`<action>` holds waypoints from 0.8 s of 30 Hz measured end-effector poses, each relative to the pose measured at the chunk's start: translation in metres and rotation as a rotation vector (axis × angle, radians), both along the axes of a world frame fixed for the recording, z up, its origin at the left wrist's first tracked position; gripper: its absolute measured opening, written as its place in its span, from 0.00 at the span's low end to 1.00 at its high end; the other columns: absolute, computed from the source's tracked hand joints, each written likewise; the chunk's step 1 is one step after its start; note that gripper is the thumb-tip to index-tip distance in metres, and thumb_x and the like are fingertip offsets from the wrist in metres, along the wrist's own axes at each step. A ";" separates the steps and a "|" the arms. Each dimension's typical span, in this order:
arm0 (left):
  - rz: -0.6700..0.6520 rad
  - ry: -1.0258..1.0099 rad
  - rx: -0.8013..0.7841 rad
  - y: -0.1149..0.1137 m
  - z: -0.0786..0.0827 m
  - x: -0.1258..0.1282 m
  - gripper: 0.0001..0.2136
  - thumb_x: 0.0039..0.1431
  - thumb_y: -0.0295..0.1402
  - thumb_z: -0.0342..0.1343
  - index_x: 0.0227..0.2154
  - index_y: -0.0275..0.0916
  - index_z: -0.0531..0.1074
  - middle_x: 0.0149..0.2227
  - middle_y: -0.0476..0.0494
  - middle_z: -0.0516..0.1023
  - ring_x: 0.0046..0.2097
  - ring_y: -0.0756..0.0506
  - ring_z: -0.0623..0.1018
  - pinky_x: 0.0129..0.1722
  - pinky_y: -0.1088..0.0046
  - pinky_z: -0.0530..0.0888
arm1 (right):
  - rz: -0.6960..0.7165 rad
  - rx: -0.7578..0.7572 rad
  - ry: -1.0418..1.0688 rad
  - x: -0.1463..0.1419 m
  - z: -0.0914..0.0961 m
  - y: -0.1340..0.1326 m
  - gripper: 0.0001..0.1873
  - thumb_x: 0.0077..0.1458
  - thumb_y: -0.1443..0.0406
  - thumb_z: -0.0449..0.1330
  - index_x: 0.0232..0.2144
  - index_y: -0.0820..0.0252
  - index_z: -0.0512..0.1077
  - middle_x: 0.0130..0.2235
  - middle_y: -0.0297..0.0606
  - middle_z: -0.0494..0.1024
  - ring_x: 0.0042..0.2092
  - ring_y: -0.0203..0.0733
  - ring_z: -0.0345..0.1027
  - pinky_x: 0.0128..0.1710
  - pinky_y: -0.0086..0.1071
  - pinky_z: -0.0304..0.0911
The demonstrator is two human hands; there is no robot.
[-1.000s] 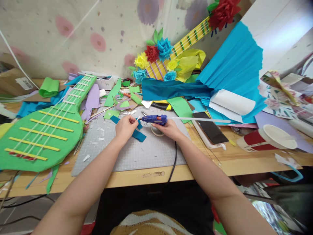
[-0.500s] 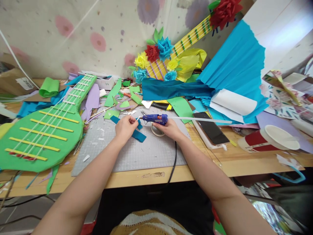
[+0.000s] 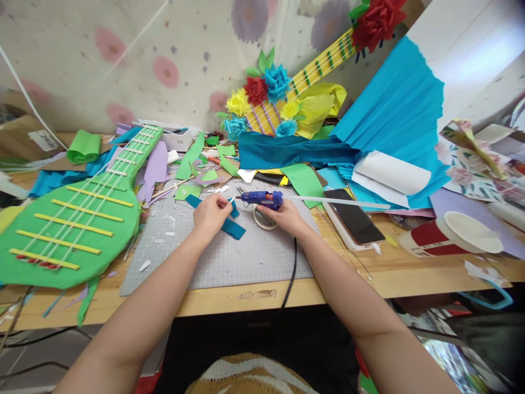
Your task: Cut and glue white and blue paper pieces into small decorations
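My right hand (image 3: 286, 216) is closed round a blue glue gun (image 3: 261, 199), its nozzle pointing left. A long translucent glue stick (image 3: 340, 202) sticks out of the gun's back end. Opposite the nozzle, my left hand (image 3: 210, 215) pinches a small, thin white piece (image 3: 232, 199) between thumb and fingertips; its exact kind is too small to tell. Dark blue strips (image 3: 234, 229) lie on the grey cutting mat (image 3: 180, 262) under and beside my left hand. A roll of tape (image 3: 264, 219) rests below the glue gun, partly covered by my right hand.
A green paper lute (image 3: 82, 219) lies at the left. Behind stands a yellow paper guitar (image 3: 320, 68) with paper flowers. Paper scraps crowd the back. To the right are a phone (image 3: 355, 215), a paper cup (image 3: 451, 234) and blue crepe paper (image 3: 394, 104). The gun's black cord (image 3: 293, 273) crosses the table edge.
The glue gun's nozzle has drawn very slightly to the right, away from the white piece. Both hands otherwise stay in the same place.
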State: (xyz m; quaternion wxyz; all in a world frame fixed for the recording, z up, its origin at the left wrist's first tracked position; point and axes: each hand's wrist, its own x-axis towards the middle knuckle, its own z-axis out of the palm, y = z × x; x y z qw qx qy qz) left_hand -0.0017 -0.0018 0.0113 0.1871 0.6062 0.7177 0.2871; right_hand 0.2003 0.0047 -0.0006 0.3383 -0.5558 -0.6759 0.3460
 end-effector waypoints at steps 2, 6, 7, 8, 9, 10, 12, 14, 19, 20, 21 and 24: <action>0.002 0.000 0.002 0.000 0.000 0.000 0.06 0.46 0.38 0.54 0.24 0.41 0.71 0.27 0.50 0.76 0.31 0.48 0.73 0.28 0.73 0.62 | 0.029 -0.004 -0.018 0.001 0.001 -0.001 0.21 0.45 0.50 0.59 0.35 0.58 0.75 0.34 0.35 0.78 0.38 0.44 0.71 0.37 0.33 0.64; 0.001 0.005 0.009 0.000 0.001 0.000 0.06 0.46 0.37 0.54 0.25 0.41 0.71 0.27 0.50 0.76 0.31 0.48 0.73 0.29 0.73 0.62 | 0.054 -0.008 -0.056 0.001 0.001 -0.002 0.20 0.45 0.50 0.58 0.34 0.59 0.75 0.32 0.35 0.78 0.36 0.42 0.71 0.36 0.31 0.64; -0.001 0.009 0.010 0.000 0.001 0.000 0.06 0.46 0.37 0.54 0.25 0.41 0.71 0.27 0.50 0.76 0.31 0.48 0.73 0.29 0.73 0.62 | 0.052 -0.007 -0.062 0.000 0.001 -0.002 0.20 0.45 0.50 0.59 0.34 0.59 0.75 0.31 0.34 0.78 0.36 0.42 0.71 0.35 0.31 0.64; -0.002 0.013 0.011 0.000 0.001 0.000 0.06 0.46 0.37 0.54 0.25 0.41 0.71 0.27 0.50 0.76 0.31 0.48 0.74 0.29 0.73 0.62 | 0.047 -0.006 -0.068 0.000 0.001 -0.002 0.20 0.45 0.51 0.59 0.34 0.59 0.75 0.30 0.34 0.78 0.35 0.41 0.70 0.35 0.31 0.64; -0.004 0.016 0.014 -0.001 0.002 0.000 0.06 0.46 0.37 0.54 0.25 0.41 0.71 0.27 0.50 0.76 0.31 0.48 0.74 0.29 0.73 0.62 | 0.042 -0.003 -0.073 -0.001 0.001 -0.003 0.20 0.45 0.51 0.59 0.34 0.59 0.75 0.30 0.34 0.77 0.34 0.41 0.70 0.34 0.31 0.64; -0.005 0.018 0.017 -0.001 0.002 0.001 0.06 0.46 0.37 0.53 0.25 0.41 0.71 0.27 0.50 0.76 0.31 0.48 0.74 0.29 0.73 0.62 | 0.040 0.000 -0.078 -0.002 0.001 -0.003 0.20 0.45 0.51 0.59 0.34 0.59 0.75 0.29 0.33 0.77 0.34 0.41 0.70 0.34 0.31 0.64; -0.006 0.019 0.020 -0.001 0.002 0.001 0.06 0.46 0.37 0.53 0.25 0.41 0.71 0.27 0.50 0.76 0.31 0.48 0.74 0.28 0.74 0.61 | 0.039 0.005 -0.090 -0.002 0.001 -0.003 0.19 0.45 0.51 0.59 0.34 0.58 0.75 0.28 0.32 0.76 0.33 0.41 0.70 0.33 0.30 0.64; -0.003 0.016 0.021 -0.001 0.002 0.001 0.06 0.46 0.37 0.53 0.25 0.41 0.71 0.27 0.50 0.76 0.31 0.48 0.74 0.28 0.74 0.62 | 0.035 0.006 -0.099 -0.003 0.001 -0.003 0.19 0.45 0.51 0.59 0.34 0.58 0.75 0.27 0.32 0.76 0.33 0.41 0.70 0.33 0.30 0.64; 0.003 0.004 0.021 -0.001 0.002 0.000 0.06 0.46 0.37 0.54 0.25 0.41 0.71 0.27 0.49 0.76 0.31 0.48 0.74 0.29 0.73 0.63 | 0.015 0.007 -0.090 0.001 0.000 -0.001 0.21 0.45 0.50 0.59 0.34 0.59 0.76 0.29 0.34 0.77 0.34 0.42 0.70 0.32 0.31 0.64; 0.006 0.001 0.025 -0.001 0.002 0.000 0.06 0.46 0.37 0.54 0.25 0.41 0.71 0.27 0.49 0.76 0.31 0.48 0.74 0.29 0.73 0.63 | 0.012 0.005 -0.081 0.002 0.000 -0.001 0.21 0.45 0.50 0.59 0.34 0.59 0.76 0.30 0.35 0.77 0.34 0.42 0.70 0.32 0.31 0.64; 0.010 -0.005 0.029 0.000 0.002 -0.001 0.06 0.46 0.37 0.54 0.24 0.41 0.71 0.27 0.49 0.76 0.31 0.48 0.74 0.29 0.73 0.63 | 0.011 0.002 -0.068 0.003 0.000 -0.001 0.21 0.45 0.50 0.59 0.34 0.59 0.76 0.30 0.35 0.77 0.34 0.42 0.70 0.32 0.31 0.64; -0.016 -0.089 0.028 0.001 -0.002 -0.002 0.06 0.45 0.37 0.54 0.24 0.40 0.71 0.26 0.49 0.76 0.30 0.48 0.73 0.28 0.74 0.64 | -0.007 0.006 -0.035 0.006 0.002 0.000 0.22 0.44 0.50 0.59 0.35 0.60 0.75 0.32 0.36 0.78 0.35 0.42 0.70 0.35 0.32 0.64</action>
